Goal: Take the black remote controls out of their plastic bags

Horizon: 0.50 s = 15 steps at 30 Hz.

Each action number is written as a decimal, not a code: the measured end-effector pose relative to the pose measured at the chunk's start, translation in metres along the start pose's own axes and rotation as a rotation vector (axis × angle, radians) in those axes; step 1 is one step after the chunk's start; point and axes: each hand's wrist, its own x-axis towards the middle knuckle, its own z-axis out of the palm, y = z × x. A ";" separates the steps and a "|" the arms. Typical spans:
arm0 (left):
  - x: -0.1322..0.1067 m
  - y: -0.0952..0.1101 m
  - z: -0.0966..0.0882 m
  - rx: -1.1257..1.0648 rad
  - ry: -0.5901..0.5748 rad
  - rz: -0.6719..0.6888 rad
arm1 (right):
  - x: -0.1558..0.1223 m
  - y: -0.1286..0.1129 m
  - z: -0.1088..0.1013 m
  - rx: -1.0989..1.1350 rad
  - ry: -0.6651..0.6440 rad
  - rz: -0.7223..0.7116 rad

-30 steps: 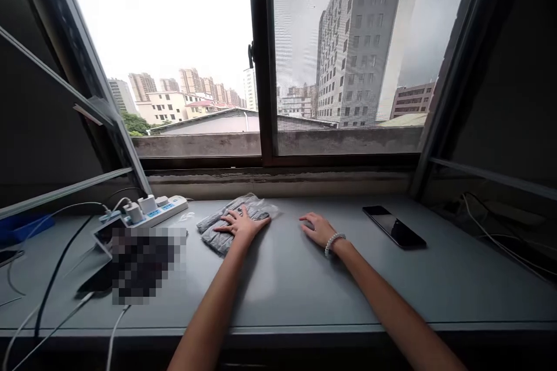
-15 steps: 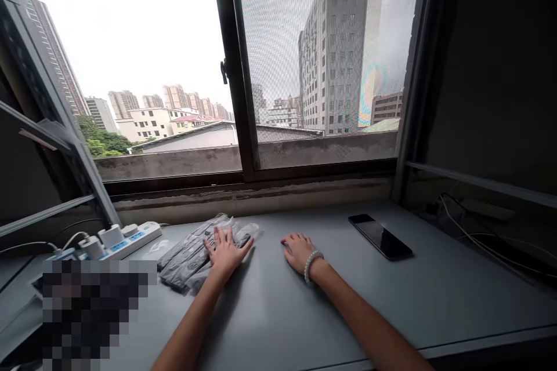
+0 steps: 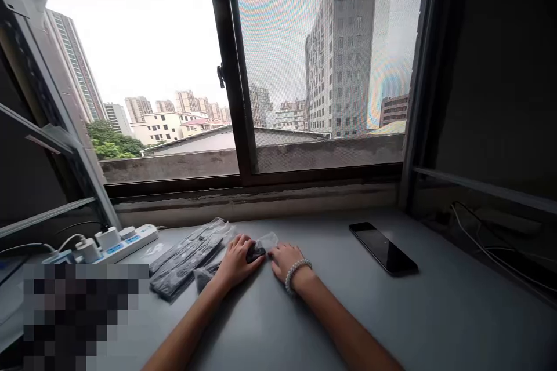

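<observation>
While the plastic-wrapped dark piece point(image 3: 256, 251) sits on the desk point(image 3: 270, 330), the left hand point(image 3: 238, 258) curled around it, a light grip should spare the film point(image 3: 268, 239); the right hand point(image 3: 287, 261) rests half-curled alongside, its pinch, if any, hidden.

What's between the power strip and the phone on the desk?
In the head view, rightward from the power strip: a white patch, plastic-wrapped dark items, the left hand, the right hand wearing a bracelet, then the phone.

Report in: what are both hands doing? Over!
Left hand on small dark thing in plastic. Right hand close by. Phone off to the right, seemingly out of the way.
</observation>
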 end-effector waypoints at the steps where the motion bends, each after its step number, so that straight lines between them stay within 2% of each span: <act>1: 0.000 0.002 0.000 -0.005 0.004 0.014 | -0.001 0.001 -0.001 0.008 0.003 0.003; 7: -0.002 0.019 0.004 -0.054 -0.032 0.044 | 0.000 0.009 -0.002 0.043 0.016 0.009; 15: -0.007 0.028 0.004 -0.076 -0.061 0.096 | 0.007 0.026 0.013 0.107 0.105 -0.015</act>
